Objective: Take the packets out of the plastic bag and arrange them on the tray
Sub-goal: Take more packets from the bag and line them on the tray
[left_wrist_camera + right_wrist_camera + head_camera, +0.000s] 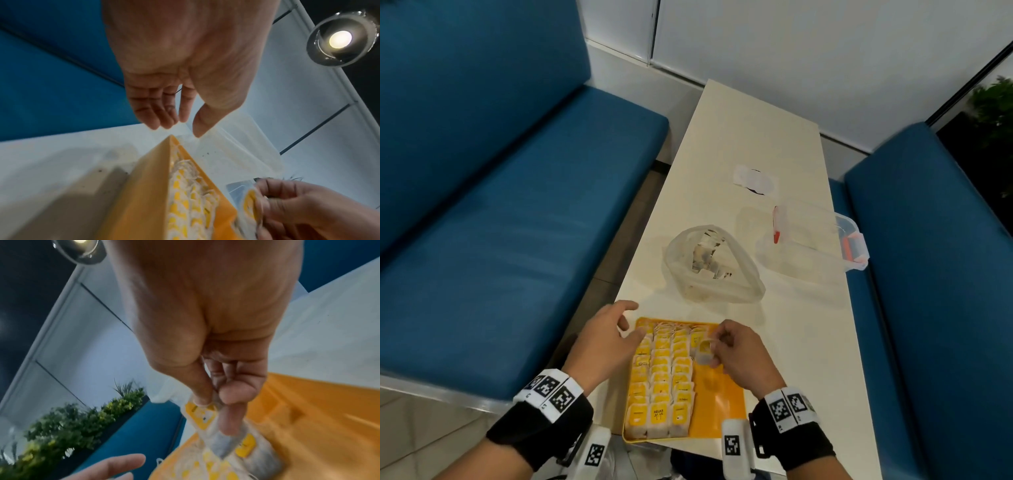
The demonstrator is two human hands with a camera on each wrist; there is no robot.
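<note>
An orange tray lies at the table's near edge, with several yellow-and-white tea packets in rows on its left part. My right hand pinches one packet between thumb and fingers just above the tray's far right part; the right wrist view shows that packet hanging from the pinch. My left hand hovers with relaxed fingers over the tray's far left corner, holding nothing; its fingers are straight. A clear plastic bag with more packets stands beyond the tray.
A clear plastic box with red clips stands right of the bag. A small white wrapper lies farther back on the cream table. Blue benches flank both sides.
</note>
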